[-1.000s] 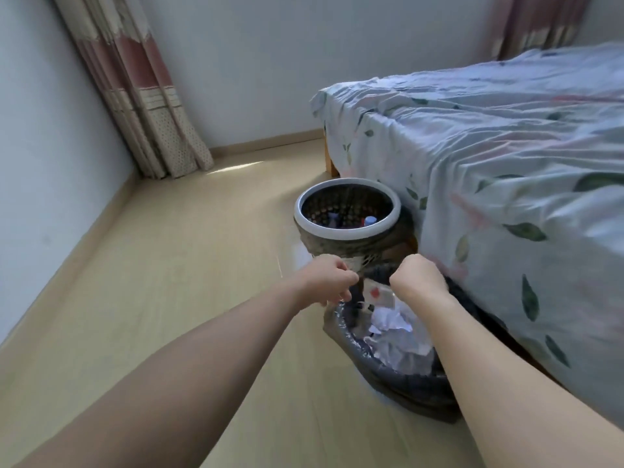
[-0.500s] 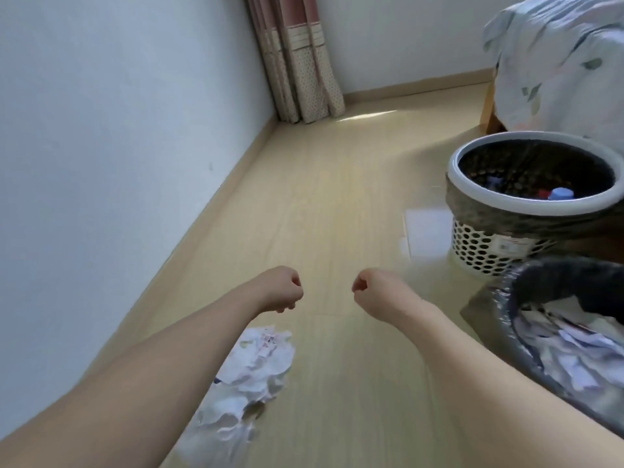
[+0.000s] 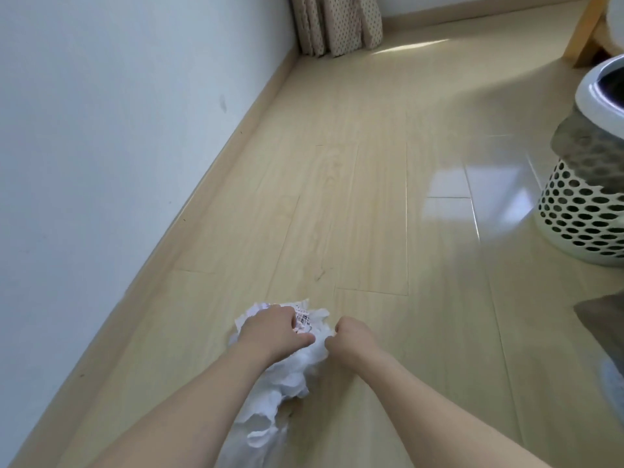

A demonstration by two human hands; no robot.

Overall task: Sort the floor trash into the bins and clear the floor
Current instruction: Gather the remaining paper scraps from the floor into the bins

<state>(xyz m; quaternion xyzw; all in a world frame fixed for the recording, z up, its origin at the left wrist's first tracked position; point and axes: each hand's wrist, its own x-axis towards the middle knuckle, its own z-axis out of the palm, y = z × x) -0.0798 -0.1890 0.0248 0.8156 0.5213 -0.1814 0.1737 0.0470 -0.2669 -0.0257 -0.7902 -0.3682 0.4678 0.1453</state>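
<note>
The left hand (image 3: 273, 327) presses curled fingers onto crumpled paper (image 3: 287, 376); the right hand (image 3: 349, 339), a fist, touches its right edge. The paper runs lengthwise along the floor (image 3: 371, 214), parallel to the wall.

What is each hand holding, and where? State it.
The left hand closes on the top of the crumpled paper pile. The right hand is curled beside it; whether it grips paper cannot be told.

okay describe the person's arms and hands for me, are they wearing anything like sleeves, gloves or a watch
Both forearms are bare right up to the frame's lower edge: no sleeves show. The left hand and right hand wear no gloves, and no watch, bracelet or ring is visible on the sides shown.
</note>
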